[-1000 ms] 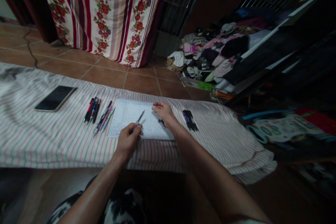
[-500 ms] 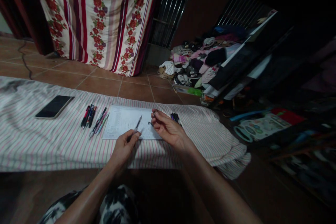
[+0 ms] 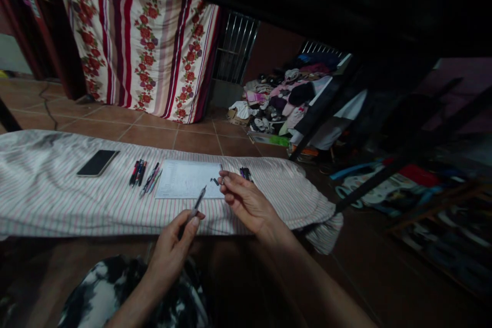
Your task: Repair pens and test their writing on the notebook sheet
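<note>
My left hand [image 3: 180, 233] is closed round the lower part of a slim pen [image 3: 199, 202], its tip pointing up and away from me. My right hand [image 3: 244, 197] pinches a small piece at the fingertips, too small and dark to name. Beyond both hands a white sheet or notebook [image 3: 184, 177] lies on the striped cloth. Small dark parts [image 3: 215, 182] rest on its right side, close to my right fingertips. Several pens [image 3: 151, 180] lie along the left edge of the paper, and more dark pens [image 3: 245, 173] are partly hidden behind my right hand.
The striped cloth [image 3: 277, 189] covers a long low surface. Another group of pens [image 3: 137, 173] and a phone [image 3: 97, 163] lie to the left. A flowered curtain [image 3: 165, 51] hangs beyond, with a heap of clothes [image 3: 284, 97] to its right. A dark post [image 3: 369, 179] slants at right.
My left hand has drawn back toward me with the pen, away from the paper. My right hand stays pinched and sits slightly lower. The camera view has shifted and tilted.
</note>
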A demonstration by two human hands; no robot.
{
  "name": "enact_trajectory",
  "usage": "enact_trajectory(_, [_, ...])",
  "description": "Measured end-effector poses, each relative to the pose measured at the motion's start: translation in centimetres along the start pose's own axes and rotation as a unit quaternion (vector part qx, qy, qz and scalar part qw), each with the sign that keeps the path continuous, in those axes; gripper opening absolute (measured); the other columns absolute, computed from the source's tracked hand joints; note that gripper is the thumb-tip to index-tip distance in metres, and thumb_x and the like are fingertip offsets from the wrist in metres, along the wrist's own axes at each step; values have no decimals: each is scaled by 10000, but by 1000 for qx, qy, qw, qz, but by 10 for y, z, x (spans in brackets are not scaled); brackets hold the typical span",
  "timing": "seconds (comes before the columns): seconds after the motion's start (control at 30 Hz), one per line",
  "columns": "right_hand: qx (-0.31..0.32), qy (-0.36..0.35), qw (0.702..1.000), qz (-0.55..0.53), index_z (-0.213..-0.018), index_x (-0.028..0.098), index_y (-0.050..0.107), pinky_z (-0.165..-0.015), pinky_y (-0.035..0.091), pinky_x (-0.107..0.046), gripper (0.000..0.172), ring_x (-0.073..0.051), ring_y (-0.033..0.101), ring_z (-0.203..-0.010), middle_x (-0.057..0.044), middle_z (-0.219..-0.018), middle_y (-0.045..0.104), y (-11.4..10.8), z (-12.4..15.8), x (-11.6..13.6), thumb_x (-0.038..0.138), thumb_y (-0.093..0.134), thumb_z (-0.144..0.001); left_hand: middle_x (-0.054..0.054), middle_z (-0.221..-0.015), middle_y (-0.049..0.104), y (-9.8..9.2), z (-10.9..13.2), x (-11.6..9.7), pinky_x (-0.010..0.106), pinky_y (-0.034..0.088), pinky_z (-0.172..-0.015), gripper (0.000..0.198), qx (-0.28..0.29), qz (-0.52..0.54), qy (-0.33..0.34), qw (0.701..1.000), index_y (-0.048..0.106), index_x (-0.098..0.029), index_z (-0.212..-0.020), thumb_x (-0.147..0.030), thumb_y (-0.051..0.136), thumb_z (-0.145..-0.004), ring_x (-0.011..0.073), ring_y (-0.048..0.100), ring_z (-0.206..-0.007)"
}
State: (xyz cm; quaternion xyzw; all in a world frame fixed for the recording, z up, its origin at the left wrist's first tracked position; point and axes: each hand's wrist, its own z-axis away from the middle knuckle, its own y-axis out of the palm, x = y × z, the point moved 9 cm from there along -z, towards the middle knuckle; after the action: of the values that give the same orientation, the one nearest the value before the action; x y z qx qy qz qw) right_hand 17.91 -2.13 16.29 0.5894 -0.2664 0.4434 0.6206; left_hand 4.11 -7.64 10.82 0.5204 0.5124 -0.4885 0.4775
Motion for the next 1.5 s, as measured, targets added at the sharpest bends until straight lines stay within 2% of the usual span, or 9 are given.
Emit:
enact_trajectory(0.2, [20,-30,999,37,-790,140,685,-496,340,-132,214,-34,528,-601,0,-739,635,17,37,-4,173,757,-591,-1,-621,548,-8,45,-20,196,303,-448,393,-29,-9,-8,1000,650,-142,-937,-473,537,-757,110,425,-509])
enact_trajectory(0.43, [41,-35,998,36,-806,165,690,-552,355,-156,204,-56,553,-655,6,-728,633,32,63,-7,201,746,-613,-1,-603,556,-14,70,-22,186,323,-451,371,-48,8,1,999,655,-136,-924,-451,552,-758,113,454,-535])
enact_trajectory(0.63, [70,-14,996,50,-842,166,687,-582,374,-168,234,-55,549,-657,-1,-758,638,46,74,-15,199,744,-617,37,-743,636,-21,79,-25,209,423,-600,332,-35,6,9,999,644,-136,-886,-433,547,-773,148,546,-678])
enact_trajectory(0.97, [78,-29,991,105,-837,180,691,-620,401,-183,238,-73,568,-685,-10,-791,656,56,84,-18,212,745,-608,91,-923,682,-27,89,-22,273,462,-744,327,-20,12,6,1000,631,-142,-930,-419,524,-794,223,595,-893])
enact_trajectory(1.2, [72,-70,986,132,-832,194,691,-773,415,-242,254,-108,586,-794,-8,-826,656,57,85,-17,177,750,-586,80,-879,689,-33,94,-21,281,465,-755,339,-24,-9,4,1000,639,-147,-931,-433,520,-791,223,611,-871])
enact_trajectory(1.5, [77,-97,978,167,-849,222,685,-828,417,-291,245,-127,585,-841,-12,-867,658,56,85,-18,199,736,-611,65,-876,699,-38,96,-23,260,467,-766,319,-37,-20,-3,999,658,-162,-906,-427,538,-775,206,624,-853])
